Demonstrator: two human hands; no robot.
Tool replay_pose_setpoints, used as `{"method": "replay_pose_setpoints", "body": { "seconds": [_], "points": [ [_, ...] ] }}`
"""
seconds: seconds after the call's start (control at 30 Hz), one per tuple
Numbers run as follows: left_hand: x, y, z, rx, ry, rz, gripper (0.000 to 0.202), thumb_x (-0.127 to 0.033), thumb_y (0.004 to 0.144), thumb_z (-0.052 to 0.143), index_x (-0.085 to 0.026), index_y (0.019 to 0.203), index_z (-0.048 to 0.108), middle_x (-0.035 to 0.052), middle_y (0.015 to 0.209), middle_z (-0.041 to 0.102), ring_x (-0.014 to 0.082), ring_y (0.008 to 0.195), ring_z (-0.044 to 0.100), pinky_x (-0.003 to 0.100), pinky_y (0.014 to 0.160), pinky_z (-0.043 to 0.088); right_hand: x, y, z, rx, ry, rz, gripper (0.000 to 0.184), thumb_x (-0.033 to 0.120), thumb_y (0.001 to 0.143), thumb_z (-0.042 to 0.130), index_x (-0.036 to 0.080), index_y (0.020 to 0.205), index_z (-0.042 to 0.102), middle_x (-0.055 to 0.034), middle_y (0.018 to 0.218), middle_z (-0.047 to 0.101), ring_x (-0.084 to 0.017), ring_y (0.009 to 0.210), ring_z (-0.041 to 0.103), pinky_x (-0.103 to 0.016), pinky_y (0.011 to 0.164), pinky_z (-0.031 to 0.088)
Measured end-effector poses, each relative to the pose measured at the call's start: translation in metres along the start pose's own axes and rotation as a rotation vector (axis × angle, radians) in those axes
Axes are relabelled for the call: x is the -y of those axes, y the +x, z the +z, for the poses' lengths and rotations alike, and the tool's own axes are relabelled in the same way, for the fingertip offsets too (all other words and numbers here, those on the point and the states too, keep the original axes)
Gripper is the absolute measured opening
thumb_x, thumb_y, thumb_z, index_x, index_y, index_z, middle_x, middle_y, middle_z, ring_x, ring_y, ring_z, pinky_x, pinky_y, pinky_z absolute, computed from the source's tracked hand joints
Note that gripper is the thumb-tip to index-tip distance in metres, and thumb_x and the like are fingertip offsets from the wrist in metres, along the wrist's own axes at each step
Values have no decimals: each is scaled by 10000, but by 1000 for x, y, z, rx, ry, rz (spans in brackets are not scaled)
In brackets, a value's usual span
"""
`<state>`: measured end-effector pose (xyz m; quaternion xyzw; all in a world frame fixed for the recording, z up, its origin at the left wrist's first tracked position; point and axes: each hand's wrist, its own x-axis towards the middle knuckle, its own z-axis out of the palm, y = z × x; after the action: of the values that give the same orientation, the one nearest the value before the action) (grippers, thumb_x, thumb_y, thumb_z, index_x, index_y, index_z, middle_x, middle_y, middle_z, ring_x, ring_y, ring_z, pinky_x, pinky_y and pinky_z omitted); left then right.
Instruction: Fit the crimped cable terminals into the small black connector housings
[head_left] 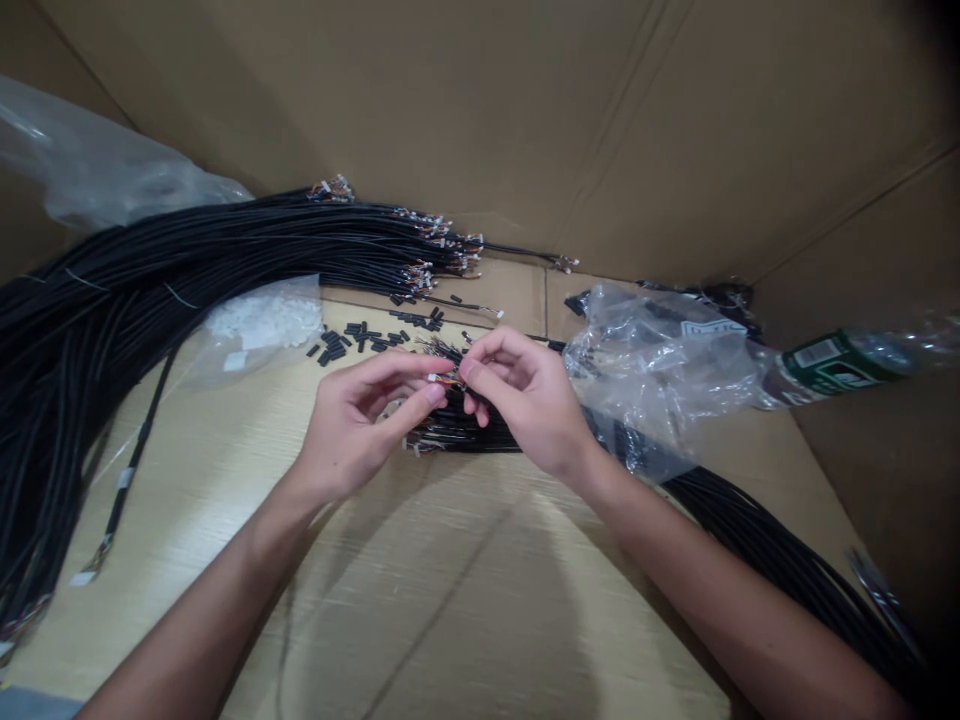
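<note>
My left hand [360,420] and my right hand [525,395] meet over the middle of the cardboard surface. Both pinch the thin coloured wires at the end of one black cable [448,380], fingertips almost touching. A small white connector shows between the left thumb and forefinger. Under my right hand lies a bundle of black cables [465,435] that runs off to the lower right. Several short black sleeve pieces [360,342] lie scattered just beyond my hands.
A large bundle of black cables [150,280] curves along the left, its connector ends at the back. A clear bag of white connectors [262,320] lies beside it. Crumpled clear plastic [652,360] and a plastic bottle [832,365] sit right. Cardboard walls [525,120] close off the back.
</note>
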<state>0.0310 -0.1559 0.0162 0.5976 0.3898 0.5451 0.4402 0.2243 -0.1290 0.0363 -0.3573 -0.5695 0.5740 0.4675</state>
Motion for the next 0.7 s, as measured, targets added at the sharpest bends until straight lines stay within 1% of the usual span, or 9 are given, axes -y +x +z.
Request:
{"method": "replay_pose_setpoints", "body": {
  "seconds": [0.13, 0.3, 0.37, 0.47, 0.57, 0.7],
  "points": [
    [4, 0, 0, -17, 94, 91, 210, -205, 914, 823, -253, 1118, 836, 45, 1055, 792, 137, 905, 753, 241, 862, 617, 2, 1, -1, 59, 1, 14, 281, 358, 858, 836, 145, 902, 659, -1, 727, 649, -98, 595, 611, -215, 504, 519],
    [12, 1, 0, -78, 221, 231, 194, -173, 885, 844, -247, 1064, 832, 31, 993, 792, 130, 879, 732, 233, 811, 597, 5, 2, -5, 131, 11, 0, 247, 293, 820, 873, 135, 882, 694, -1, 742, 667, -91, 587, 608, -207, 513, 536],
    [14, 0, 0, -90, 236, 242, 195, -171, 882, 846, -249, 1060, 830, 27, 982, 791, 132, 869, 732, 242, 809, 597, 5, 1, -5, 136, -5, -4, 219, 271, 825, 867, 135, 869, 701, -2, 737, 670, -91, 593, 612, -205, 525, 551],
    [14, -1, 1, -99, 237, 221, 215, -179, 871, 858, -254, 1071, 831, 22, 977, 791, 132, 864, 734, 246, 812, 600, 5, 0, -3, 116, -28, 1, 200, 251, 828, 856, 140, 856, 691, 2, 725, 666, -91, 598, 619, -204, 538, 568],
    [13, -2, 3, -110, 217, 201, 223, -185, 860, 869, -256, 1068, 833, 19, 986, 795, 128, 867, 736, 242, 824, 604, 3, -1, -1, 71, -36, -2, 179, 249, 863, 804, 146, 854, 658, 8, 717, 653, -89, 579, 620, -210, 532, 573],
    [11, -2, 6, -119, 211, 193, 174, -185, 876, 854, -241, 1038, 833, 19, 986, 800, 122, 868, 741, 235, 833, 609, -1, -2, 0, 14, -16, -23, 128, 210, 902, 730, 152, 877, 618, 12, 712, 657, -98, 555, 643, -223, 532, 584]
  ]
}}
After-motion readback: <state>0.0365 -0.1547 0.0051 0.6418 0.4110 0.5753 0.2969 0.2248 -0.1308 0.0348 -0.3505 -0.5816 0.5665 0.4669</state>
